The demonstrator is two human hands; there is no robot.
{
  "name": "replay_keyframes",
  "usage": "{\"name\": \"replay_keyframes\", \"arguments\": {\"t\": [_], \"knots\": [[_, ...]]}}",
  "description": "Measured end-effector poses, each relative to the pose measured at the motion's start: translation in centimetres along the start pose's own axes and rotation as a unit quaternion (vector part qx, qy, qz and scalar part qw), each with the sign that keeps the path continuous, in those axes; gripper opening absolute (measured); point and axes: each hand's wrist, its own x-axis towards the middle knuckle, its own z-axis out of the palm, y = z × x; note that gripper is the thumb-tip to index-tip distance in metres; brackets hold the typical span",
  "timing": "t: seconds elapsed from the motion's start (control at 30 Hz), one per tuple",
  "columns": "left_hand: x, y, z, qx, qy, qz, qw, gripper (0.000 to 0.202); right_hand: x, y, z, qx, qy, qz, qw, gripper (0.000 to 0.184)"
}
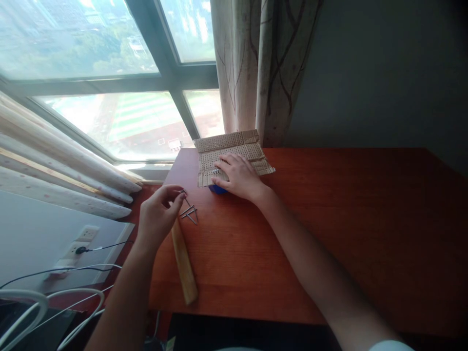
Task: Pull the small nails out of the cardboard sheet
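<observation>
My left hand (159, 213) hovers over the left edge of the wooden table (329, 234), thumb and fingers pinched on a thin metal nail. Right beside its fingertips lies a small pile of nails (190, 213). A wooden handle (184, 265) lies on the table under and below that hand. My right hand (237, 175) rests palm down on a perforated piece of cardboard (230, 146) at the table's far edge, with its fingers spread flat. A blue object (218, 189) peeks out from under the cardboard at my thumb. Several nails stand in the cardboard next to my fingers.
A patterned curtain (263, 68) hangs behind the cardboard, beside a large window (109, 73). A wall socket (81, 242) with a plugged cable sits low on the left wall, and white cables (54, 297) loop beneath it.
</observation>
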Motion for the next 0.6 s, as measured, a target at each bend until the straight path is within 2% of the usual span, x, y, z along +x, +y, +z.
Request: {"name": "replay_keyframes", "arguments": {"t": [0.17, 0.33, 0.6], "knots": [[-1.3, -1.1, 0.4, 0.074, -0.021, -0.004, 0.997, 0.029, 0.0, -0.1, 0.0, -0.001, -0.001, 0.000, 1.000, 0.051], [-1.7, -1.2, 0.4, 0.074, -0.046, -0.021, 0.996, 0.027, -0.1, -0.1, -0.1, -0.004, -0.003, 0.002, 1.000, 0.052], [-2.1, -1.1, 0.5, 0.133, -0.054, 0.007, 0.990, 0.023, 0.0, 0.0, -0.1, -0.005, 0.000, 0.000, 1.000, 0.052]]}}
